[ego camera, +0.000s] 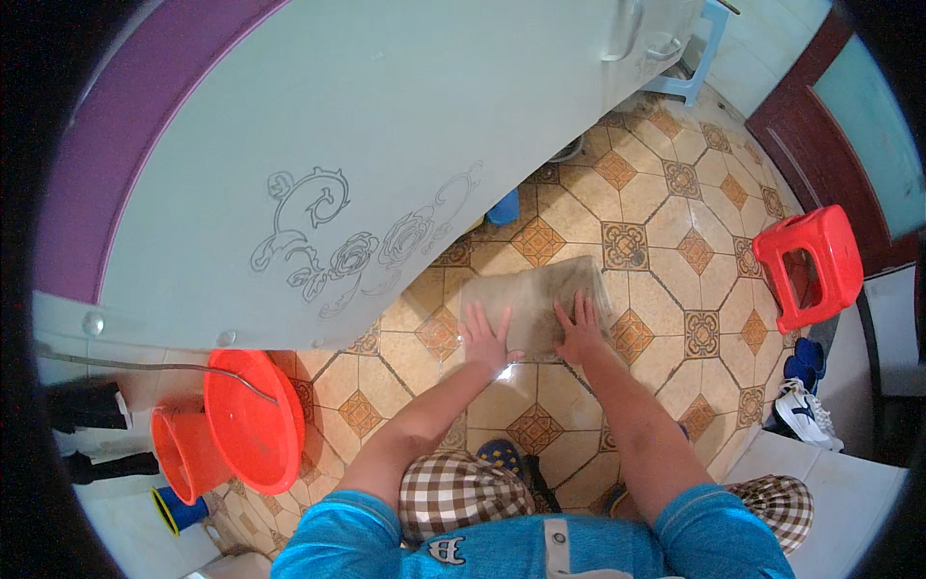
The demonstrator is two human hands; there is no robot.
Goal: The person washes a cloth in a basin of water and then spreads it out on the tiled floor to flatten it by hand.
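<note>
A grey-brown folded cloth (532, 304) lies on the patterned tile floor (492, 391), slightly blurred. My left hand (489, 336) rests palm down on its near left part, fingers spread. On its right part my right hand (581, 333) presses down likewise, with the fingers apart. Neither hand is closed around anything. The cloth lies beyond my knees, which are covered in brown-and-white checked fabric (463, 496). Beneath them shows a dark blue clog (499, 454) with yellow spots.
A large pale panel (405, 108) with rose line drawings overhangs the floor ahead and left. At left stand a red basin (253, 427) and a red bucket (173, 456). To the right are a red plastic stool (843, 268), white sneakers (804, 416) and a brown door (817, 152).
</note>
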